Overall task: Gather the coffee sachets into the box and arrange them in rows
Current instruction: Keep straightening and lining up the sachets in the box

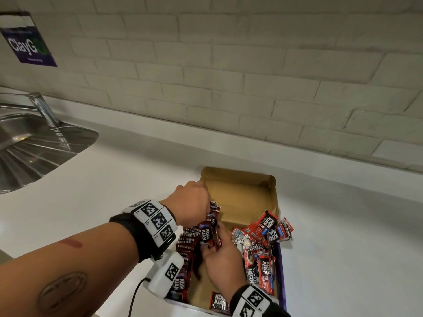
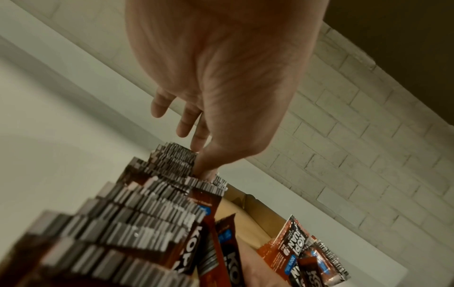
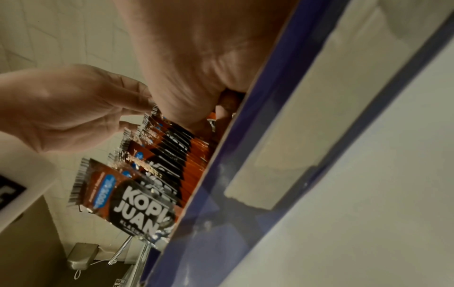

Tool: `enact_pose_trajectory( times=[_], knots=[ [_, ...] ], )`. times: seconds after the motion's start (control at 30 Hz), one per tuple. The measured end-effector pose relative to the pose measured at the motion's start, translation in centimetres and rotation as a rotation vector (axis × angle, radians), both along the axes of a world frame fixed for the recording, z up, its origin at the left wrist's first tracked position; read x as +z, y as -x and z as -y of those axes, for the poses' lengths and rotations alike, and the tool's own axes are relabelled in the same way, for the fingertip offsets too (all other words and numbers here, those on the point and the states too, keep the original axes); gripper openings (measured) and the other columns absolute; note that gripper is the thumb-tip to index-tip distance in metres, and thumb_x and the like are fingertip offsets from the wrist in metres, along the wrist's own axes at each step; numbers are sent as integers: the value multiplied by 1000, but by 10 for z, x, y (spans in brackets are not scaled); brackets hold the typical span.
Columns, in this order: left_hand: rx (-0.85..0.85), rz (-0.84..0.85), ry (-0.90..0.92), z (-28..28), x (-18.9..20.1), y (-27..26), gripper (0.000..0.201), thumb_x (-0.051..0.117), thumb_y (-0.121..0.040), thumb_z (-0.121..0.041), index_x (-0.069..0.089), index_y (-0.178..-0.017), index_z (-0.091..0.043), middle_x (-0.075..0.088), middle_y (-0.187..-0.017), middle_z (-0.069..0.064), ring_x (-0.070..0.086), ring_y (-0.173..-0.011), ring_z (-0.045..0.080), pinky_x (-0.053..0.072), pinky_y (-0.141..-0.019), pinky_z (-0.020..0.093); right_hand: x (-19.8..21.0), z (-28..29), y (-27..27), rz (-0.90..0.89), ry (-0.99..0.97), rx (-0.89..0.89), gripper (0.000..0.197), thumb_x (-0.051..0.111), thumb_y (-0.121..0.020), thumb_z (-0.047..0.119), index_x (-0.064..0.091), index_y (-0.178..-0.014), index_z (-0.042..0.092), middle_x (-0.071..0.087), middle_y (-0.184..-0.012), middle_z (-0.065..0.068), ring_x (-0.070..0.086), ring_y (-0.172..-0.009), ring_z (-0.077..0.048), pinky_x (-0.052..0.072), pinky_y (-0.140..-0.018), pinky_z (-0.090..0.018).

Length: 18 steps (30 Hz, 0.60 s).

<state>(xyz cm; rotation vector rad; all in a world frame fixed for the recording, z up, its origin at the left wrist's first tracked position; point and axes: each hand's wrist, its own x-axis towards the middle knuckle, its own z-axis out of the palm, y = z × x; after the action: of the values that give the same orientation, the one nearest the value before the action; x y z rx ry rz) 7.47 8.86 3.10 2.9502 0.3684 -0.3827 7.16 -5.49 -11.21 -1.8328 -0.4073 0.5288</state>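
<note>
Dim, warm indoor light; wrist views blurred and soft close up, head view bent at its edges.

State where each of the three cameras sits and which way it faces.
Head: above, facing down at the box; both forearms and hands show.
Left wrist: along the left hand toward the sachet row and wall.
Right wrist: low beside the box's purple wall; right hand shows.
Shared: all three show the row.
</note>
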Motion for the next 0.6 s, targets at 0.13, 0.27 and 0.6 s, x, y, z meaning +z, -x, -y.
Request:
enact_pose_trajectory(
  times=[0.13,0.27,0.6],
  knots=[
    [-22,3,12,3,-4,-1,22,53,-94,-16,72,-105,-21,42,-146,2,38,-135,22,36,-106,42,-1,0,1,16,-3,23,72,66,-92,18,39,-150,51,75,-92,9,59,-59,5,55,-71,-18],
    [-16,28,22,-3,-4,2,21,57,-93,-18,72,-101,-28,42,-147,-2,40,-134,21,36,-107,43,3,0,1,20,-23,38,79,66,-92,15,32,-149,59,74,-101,19,67,-70,4,59,-82,-21],
    [52,211,108,-29,4,7,20,61,-92,-21,74,-85,-35,52,-130,-11,48,-122,13,42,-104,34,3,1,0,27,3,56,81,63,-93,15,28,-151,58,76,-100,15,71,-75,-1,59,-86,-24]
  ],
)
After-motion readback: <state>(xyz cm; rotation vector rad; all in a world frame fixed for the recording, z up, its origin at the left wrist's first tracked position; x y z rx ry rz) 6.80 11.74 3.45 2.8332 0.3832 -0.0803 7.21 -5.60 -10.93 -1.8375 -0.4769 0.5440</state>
